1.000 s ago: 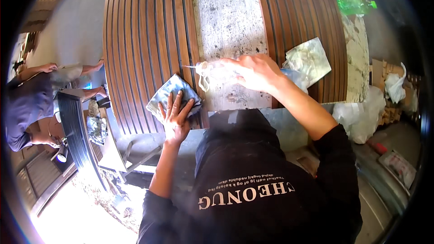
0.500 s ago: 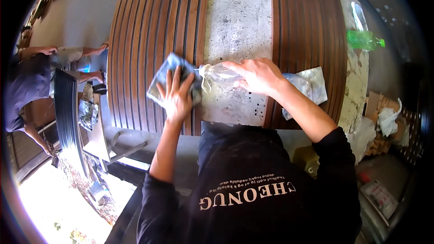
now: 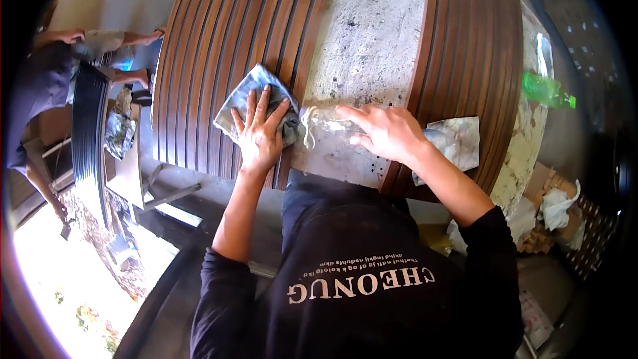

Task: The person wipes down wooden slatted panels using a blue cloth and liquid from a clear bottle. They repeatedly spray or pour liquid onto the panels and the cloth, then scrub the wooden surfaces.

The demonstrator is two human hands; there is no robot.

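Cloth (image 3: 241, 92) moved farther up brown slats (image 3: 226, 40): blue-grey, rumpled

A strong light is seen beyond the near left corner of the tabletop (image 3: 365, 33), where the ground (image 3: 73, 286) is burnt almost to white, and glare is thrown on the dark ribbed panel (image 3: 90, 126). Toward the tabletop's near edge, a pale sheen is laid on the left brown panel (image 3: 232, 53). Straight edges are bent, the rim is darkened, and the clear bottle (image 3: 329, 124) is softly rendered.
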